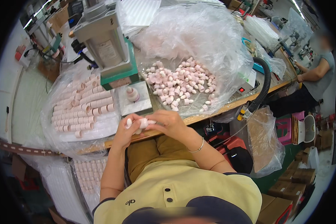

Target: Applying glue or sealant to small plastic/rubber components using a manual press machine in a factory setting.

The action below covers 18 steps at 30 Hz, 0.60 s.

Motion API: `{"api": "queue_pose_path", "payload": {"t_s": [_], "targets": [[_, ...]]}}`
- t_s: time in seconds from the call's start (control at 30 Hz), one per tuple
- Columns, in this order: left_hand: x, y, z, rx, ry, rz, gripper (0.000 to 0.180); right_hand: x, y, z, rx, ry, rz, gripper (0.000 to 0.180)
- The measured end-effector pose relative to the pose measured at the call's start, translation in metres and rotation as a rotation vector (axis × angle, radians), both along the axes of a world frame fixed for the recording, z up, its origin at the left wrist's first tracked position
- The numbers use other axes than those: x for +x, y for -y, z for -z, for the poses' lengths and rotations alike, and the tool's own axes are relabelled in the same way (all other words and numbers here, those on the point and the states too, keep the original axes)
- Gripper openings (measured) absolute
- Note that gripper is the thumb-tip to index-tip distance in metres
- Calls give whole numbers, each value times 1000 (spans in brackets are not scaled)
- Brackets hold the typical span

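Observation:
Both of my hands meet over the table's front edge, just below the press. My left hand [124, 131] is closed around a pink-and-white dropper cap [143, 123], and another white rounded piece shows by its thumb. The fingers of my right hand [171, 124] pinch the white end of the same cap. Beyond them a pink cap [131, 94] stands upright on the metal base plate [135, 108] of the bench press [107, 48]. A loose pile of pink caps with white bulbs [183, 80] lies on clear plastic, right of the press.
Rows of pink collars [74, 118] lie on a plastic-covered sheet to the left. A crumpled plastic bag [190, 31] rises behind the pile. At the right edge are a black hose [266, 84] and a small box with a red switch [246, 85]. A co-worker [321, 71] stands far right.

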<state>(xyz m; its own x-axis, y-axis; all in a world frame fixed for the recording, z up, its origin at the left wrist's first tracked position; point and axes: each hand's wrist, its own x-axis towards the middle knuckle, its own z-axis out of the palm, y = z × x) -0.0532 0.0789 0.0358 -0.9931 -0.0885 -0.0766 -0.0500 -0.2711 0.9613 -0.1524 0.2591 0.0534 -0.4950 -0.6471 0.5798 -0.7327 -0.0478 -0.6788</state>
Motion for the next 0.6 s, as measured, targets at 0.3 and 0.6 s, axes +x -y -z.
{"api": "queue_pose_path", "payload": {"t_s": [0.3,0.6], "targets": [[-59,9,-3,-934,-339,-838,53,-34,9,5,-117,443,233,26],[-45,49,0,-392,-284,-704,69,-63,96,-8,405,-33,209,31]]}}
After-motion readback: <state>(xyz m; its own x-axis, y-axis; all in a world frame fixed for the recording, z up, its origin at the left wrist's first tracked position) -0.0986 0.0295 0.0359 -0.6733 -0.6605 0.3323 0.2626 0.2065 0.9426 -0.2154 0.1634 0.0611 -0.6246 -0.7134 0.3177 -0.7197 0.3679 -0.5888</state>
